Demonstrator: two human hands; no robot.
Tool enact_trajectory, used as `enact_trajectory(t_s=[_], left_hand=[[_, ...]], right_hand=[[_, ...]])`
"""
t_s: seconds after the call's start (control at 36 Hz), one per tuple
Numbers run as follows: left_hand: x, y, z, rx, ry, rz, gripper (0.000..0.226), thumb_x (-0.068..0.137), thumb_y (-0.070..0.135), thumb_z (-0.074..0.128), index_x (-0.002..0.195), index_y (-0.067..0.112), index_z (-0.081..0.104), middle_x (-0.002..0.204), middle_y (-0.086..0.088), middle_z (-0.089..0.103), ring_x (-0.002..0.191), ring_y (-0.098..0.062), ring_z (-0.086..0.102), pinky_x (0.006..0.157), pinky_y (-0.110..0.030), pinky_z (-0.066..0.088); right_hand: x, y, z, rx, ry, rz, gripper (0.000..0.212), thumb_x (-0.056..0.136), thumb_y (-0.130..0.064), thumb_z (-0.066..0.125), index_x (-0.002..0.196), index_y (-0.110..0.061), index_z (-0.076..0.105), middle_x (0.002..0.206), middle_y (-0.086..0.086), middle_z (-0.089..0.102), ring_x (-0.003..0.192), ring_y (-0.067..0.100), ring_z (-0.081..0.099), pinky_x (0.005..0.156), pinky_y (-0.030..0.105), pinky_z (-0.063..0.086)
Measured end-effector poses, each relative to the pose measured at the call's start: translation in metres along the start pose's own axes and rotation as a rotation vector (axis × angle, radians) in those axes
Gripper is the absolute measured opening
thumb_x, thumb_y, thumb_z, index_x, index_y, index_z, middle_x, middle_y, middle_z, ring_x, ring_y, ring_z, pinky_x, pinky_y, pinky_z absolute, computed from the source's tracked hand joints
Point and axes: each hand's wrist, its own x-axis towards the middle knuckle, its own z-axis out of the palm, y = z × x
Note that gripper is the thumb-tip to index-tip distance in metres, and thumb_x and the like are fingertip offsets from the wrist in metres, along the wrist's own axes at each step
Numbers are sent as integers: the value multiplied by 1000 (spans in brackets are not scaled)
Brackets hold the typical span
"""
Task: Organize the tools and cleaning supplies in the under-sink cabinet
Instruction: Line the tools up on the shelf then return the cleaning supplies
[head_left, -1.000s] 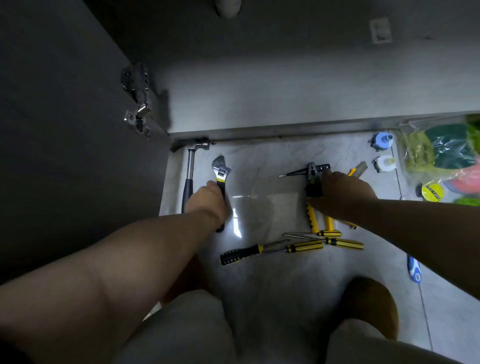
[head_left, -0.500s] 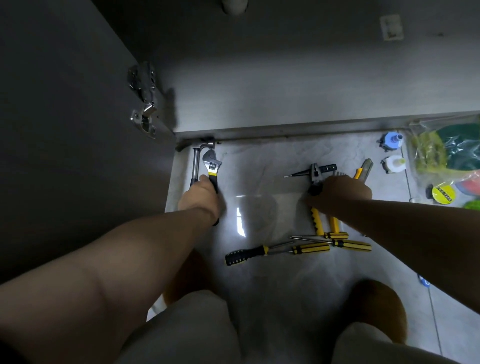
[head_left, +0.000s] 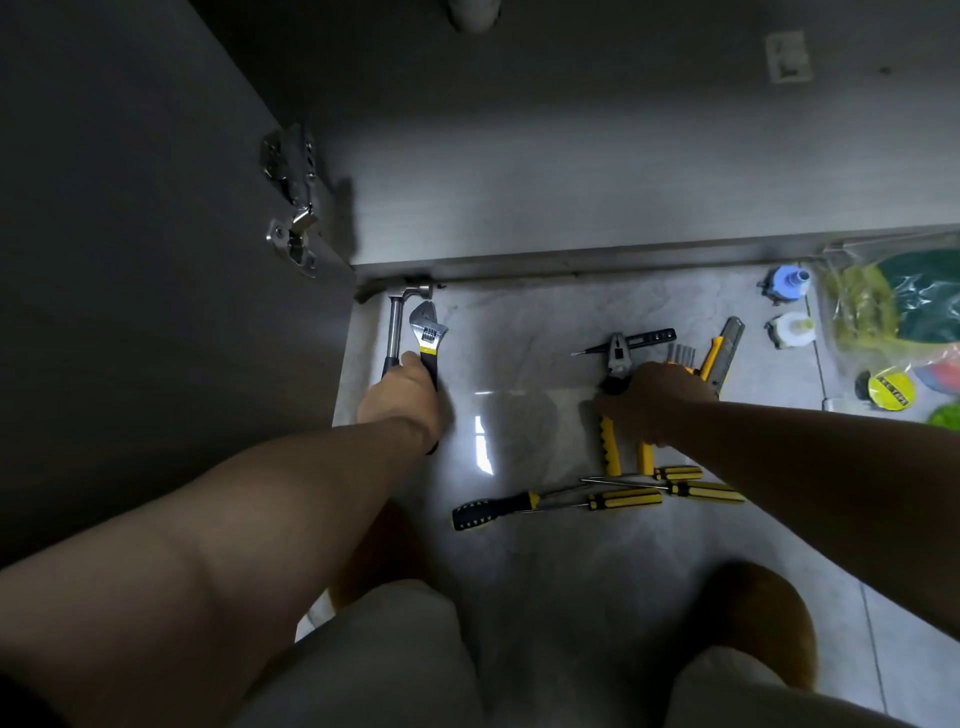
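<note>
My left hand (head_left: 402, 397) grips the black handle of an adjustable wrench (head_left: 428, 330), whose jaw points at the cabinet's front edge. A hammer (head_left: 397, 327) lies just left of the wrench, touching my fingers. My right hand (head_left: 652, 402) lies over yellow-handled pliers (head_left: 613, 441) on the floor, fingers curled round them. Above that hand lie a black tool (head_left: 631, 343) and a yellow utility knife (head_left: 724, 353). Several yellow-and-black screwdrivers (head_left: 613, 499) lie nearer to me.
The cabinet floor (head_left: 597, 208) opens ahead, its door (head_left: 130, 260) swung out on the left. At right stand two small bottles (head_left: 787, 306), a bag of sponges (head_left: 904, 306) and a yellow tape roll (head_left: 891, 389). My knees fill the bottom.
My left hand slid the wrench forward and left until it lies beside the hammer near the cabinet edge. My right hand stayed on the pliers.
</note>
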Motion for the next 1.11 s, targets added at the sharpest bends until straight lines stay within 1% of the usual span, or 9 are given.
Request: enact_trajectory(t_s=[0.22,0.31,0.44,0.58,0.72,0.78,0.86,0.94,1.11], left_hand=[[-13,15,-4,-36,65,180,19,99,26,43,115,15,47,120,-12,58,104,-36,65,83,-41,49],[-22,29,-2,-114,-121,379,21,95,35,56,103,15,55,108,-10,63,97,-32,64,83,-42,54],[-37,55,12,-513,-399,343,31,86,39,75,108,21,62,105,-1,69,98,-21,66,86,-37,57],[-44,65,11,-710,-446,396,33,81,39,83,98,44,56,88,27,65,82,15,63,69,-4,47],[-38,54,9,-604,-423,297,66,80,51,80,133,28,47,123,4,63,113,-16,62,92,-30,53],[-36,53,10,-561,-404,256,77,82,50,78,142,19,41,127,-2,62,111,-19,63,89,-32,55],[-36,56,9,-534,-358,208,82,81,51,77,142,13,37,128,-5,61,108,-18,60,83,-28,51],[-33,62,7,-509,-316,117,77,81,52,75,134,10,38,126,-12,61,112,-29,63,83,-35,54],[-28,59,-4,-296,-129,63,58,91,37,67,131,6,38,134,-15,46,122,-34,55,90,-41,47]], right_hand=[[6,-3,-3,132,-59,22,36,88,-50,67,73,-17,65,50,-5,64,38,7,63,37,17,48],[9,2,-4,209,-93,-28,24,92,-36,69,83,-14,65,63,0,67,48,12,64,41,19,49],[6,-11,4,366,-126,-131,18,93,-25,69,79,-14,65,66,4,64,47,11,61,42,21,45],[-6,-45,6,334,-104,-265,26,93,-30,66,84,-6,67,78,13,64,76,27,64,65,35,52],[-7,-54,2,505,-217,-258,26,92,-27,70,93,-1,72,95,21,71,85,27,69,80,39,58],[-6,-55,2,601,-250,-249,19,92,-18,71,94,1,74,97,23,72,84,25,70,84,39,60],[-6,-59,-1,601,-223,-271,15,92,-14,69,89,0,75,85,20,69,74,19,65,68,26,57],[-7,-66,-3,530,-191,-323,19,94,-16,64,96,-1,75,93,20,70,83,25,65,79,39,57],[-9,-61,-3,213,-203,-391,21,97,-14,54,105,-4,70,98,13,72,89,29,71,83,42,59]])
